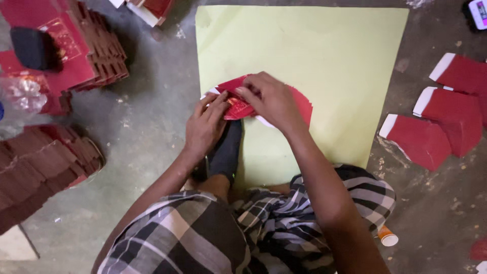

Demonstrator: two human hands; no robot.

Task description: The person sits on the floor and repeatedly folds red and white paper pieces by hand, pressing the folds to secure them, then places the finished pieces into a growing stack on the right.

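Grip of the left hand [204, 127]: fingers pressed together, flat on the near-left edge of a red card piece [238, 104], pinning it down. Grip of the right hand [271, 101]: fingers curled over the top of the same piece, fingertips pinching a folded flap near its middle. Both hands touching the card, just beside each other, wrists apart.

Red card piece lying on a pale yellow-green sheet [329, 61], toward the sheet's lower left part, with a white edge showing at its left tip and under the right hand, and a rounded red part sticking out to the right of the right wrist. Sheet spread on the grey concrete floor [152, 152].

Below the hands, a dark-socked foot [225, 152] resting on the sheet's near edge, then a lap in black, grey and white checked cloth [213, 233].

To the right, well apart from the hands, three more red pieces with white ends [441, 122] laid overlapping on the floor. To the left, stacks of red-brown folded cards [45, 167] and a higher pile of red ones [91, 45] with a black object [31, 46] on top. Near the right knee, a small orange-and-white cup-like thing [388, 237], too blurred for more.
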